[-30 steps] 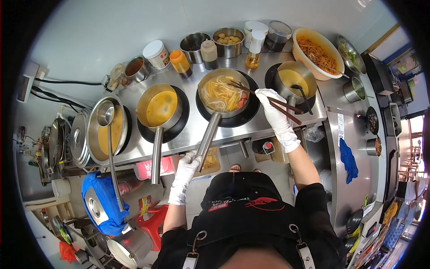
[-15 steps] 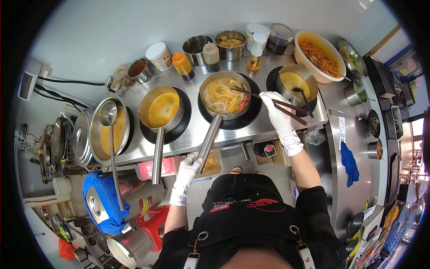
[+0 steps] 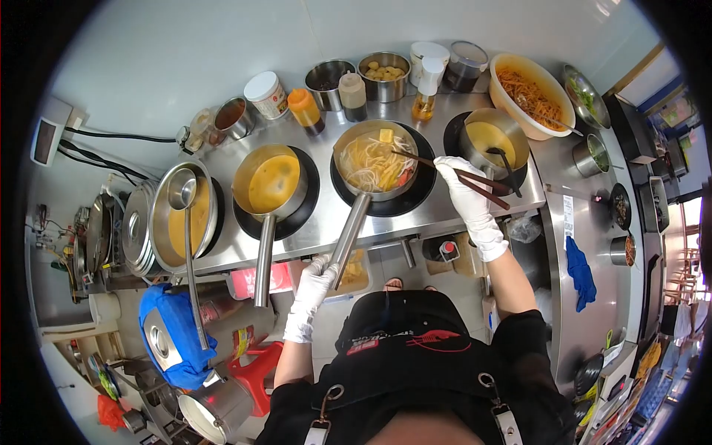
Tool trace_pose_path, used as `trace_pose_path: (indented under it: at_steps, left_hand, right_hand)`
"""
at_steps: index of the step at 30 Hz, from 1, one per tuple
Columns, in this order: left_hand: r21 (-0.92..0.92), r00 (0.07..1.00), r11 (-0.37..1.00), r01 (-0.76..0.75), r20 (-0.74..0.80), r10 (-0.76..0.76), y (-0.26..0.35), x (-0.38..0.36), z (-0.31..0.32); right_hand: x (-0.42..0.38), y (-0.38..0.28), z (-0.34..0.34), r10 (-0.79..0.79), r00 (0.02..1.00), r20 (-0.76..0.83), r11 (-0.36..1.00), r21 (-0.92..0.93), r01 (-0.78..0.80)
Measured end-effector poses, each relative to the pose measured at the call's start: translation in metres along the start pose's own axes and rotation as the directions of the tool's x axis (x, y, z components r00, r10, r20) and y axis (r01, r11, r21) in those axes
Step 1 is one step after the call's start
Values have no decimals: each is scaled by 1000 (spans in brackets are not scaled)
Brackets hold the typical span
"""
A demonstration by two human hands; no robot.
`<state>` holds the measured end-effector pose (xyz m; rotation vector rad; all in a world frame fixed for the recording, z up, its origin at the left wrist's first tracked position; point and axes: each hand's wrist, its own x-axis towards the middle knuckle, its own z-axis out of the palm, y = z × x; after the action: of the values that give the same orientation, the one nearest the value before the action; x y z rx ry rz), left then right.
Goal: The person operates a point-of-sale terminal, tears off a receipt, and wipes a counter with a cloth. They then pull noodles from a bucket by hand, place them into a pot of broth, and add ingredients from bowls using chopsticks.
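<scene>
My gloved left hand (image 3: 314, 280) is closed around the lower end of the long metal handle of a saucepan (image 3: 351, 236). That pan sits on a black round burner (image 3: 424, 185) and holds noodles (image 3: 377, 162) in broth, with a yellow cube (image 3: 386, 136) near its far rim and red pieces at the right. In my gloved right hand (image 3: 461, 185) is a pair of dark chopsticks (image 3: 486, 187), their tips over the noodles. To the left stands a second saucepan (image 3: 268, 239) of yellow broth; a third pan (image 3: 517, 124) with a black spoon (image 3: 509, 165) is at the right.
At far left a wide pan (image 3: 157, 236) holds broth and a long ladle (image 3: 194, 276). Along the wall stand an orange squeeze bottle (image 3: 303, 110), a pump bottle (image 3: 426, 93) and a metal pot (image 3: 389, 90). A large bowl (image 3: 565, 127) of orange strips is at the back right.
The chopstick tips have shifted slightly right and down in the pan. The noodles have been stirred, and a yellow cube now shows near the far rim. My left hand stays on the handle.
</scene>
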<state>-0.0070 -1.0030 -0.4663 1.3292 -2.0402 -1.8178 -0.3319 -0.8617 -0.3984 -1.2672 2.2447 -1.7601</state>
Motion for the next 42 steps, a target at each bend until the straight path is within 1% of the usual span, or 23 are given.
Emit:
trace_pose_path:
  at_steps: [6, 8, 10, 12, 13, 14, 16, 18, 21, 23, 24, 26, 27, 28, 29, 30, 31, 34, 36, 37, 38, 41, 42]
  left_hand:
    - [-47, 998, 997, 56, 16, -56, 6, 0, -2]
    - [-10, 998, 999, 50, 26, -49, 2, 3, -3]
    - [-25, 999, 999, 29, 30, -29, 3, 1, -1]
    - [-43, 999, 999, 8, 34, -6, 6, 0, -2]
    - [-41, 999, 999, 25, 42, -23, 8, -1, -2]
    - [-41, 998, 998, 42, 50, -40, 9, -1, -2]
    - [-7, 998, 999, 42, 38, -41, 2, 2, -4]
    - [29, 998, 999, 37, 47, -38, 5, -1, -3]
    - [-19, 999, 1000, -17, 45, 18, 30, -7, 2]
    - [-15, 998, 1000, -16, 57, 16, 5, 2, -5]
    - [-23, 998, 1000, -21, 54, 23, -15, 11, -7]
    - [53, 999, 997, -47, 1, 47, -1, 5, -3]
    - [-29, 998, 999, 21, 56, -19, -30, 20, -11]
    - [-110, 988, 989, 103, 124, -89, -20, 18, -10]
    - [-78, 988, 993, 88, 136, -77, -23, 22, -10]
    - [-51, 989, 995, 81, 131, -74, -27, 23, -12]
    - [-27, 993, 999, 38, 114, -34, -33, 24, -13]
    - [70, 999, 997, -34, 42, 31, 25, -5, 0]
    - [65, 996, 995, -70, 60, 66, 3, 4, -3]
    - [49, 996, 998, -41, 83, 37, 4, 3, -5]
    - [31, 993, 999, -17, 114, 13, 6, 4, -5]
    - [19, 998, 1000, 9, 70, -11, 12, 0, -2]
    - [14, 998, 1000, 16, 64, -17, 13, -1, -2]
  right_hand:
    - [1, -39, -9, 40, 999, 37, 988, 145, -45]
    - [-3, -47, -3, 22, 983, 183, 964, 257, -69]
    - [-4, -53, 1, 58, 945, 323, 993, 79, -88]
    - [-4, -41, 3, 20, 964, 265, 999, 42, -32]
    - [-3, -33, 3, 109, 972, 207, 979, 148, -141]
    - [-2, -28, 0, 5, 988, 154, 998, 54, -13]
    - [-4, -37, -4, 55, 993, 100, 989, 128, -68]
    - [-4, -45, -4, -5, 998, 55, 992, 123, -2]
    - [-4, -73, -8, 136, 984, 119, 987, 72, -145]
    - [-8, -66, -4, 121, 990, 70, 967, 215, -134]
    - [-8, -40, 3, -31, 997, 71, 996, 89, 24]
    - [-13, -34, 15, 27, 999, 31, 981, 193, -33]
    - [-16, -31, 18, 20, 997, 68, 972, 232, -36]
    - [-13, -37, 14, 9, 994, 112, 961, 275, -39]
    - [-12, -41, 7, 64, 987, 147, 983, 163, -88]
    - [-7, -51, -2, 0, 998, 61, 959, 284, -18]
    - [-2, -61, -11, -31, 999, 9, 991, 131, 29]
    - [18, -73, -24, 110, 994, -2, 994, 1, -110]
    - [24, -66, -19, 165, 986, 25, 986, -22, -164]
    - [23, -58, -13, 98, 995, 1, 993, -71, -98]
    - [22, -51, -7, 149, 985, 83, 987, -63, -144]
    - [14, -33, 9, 171, 984, 50, 964, 196, -178]
    - [17, -51, 0, 248, 968, 42, 960, 121, -251]
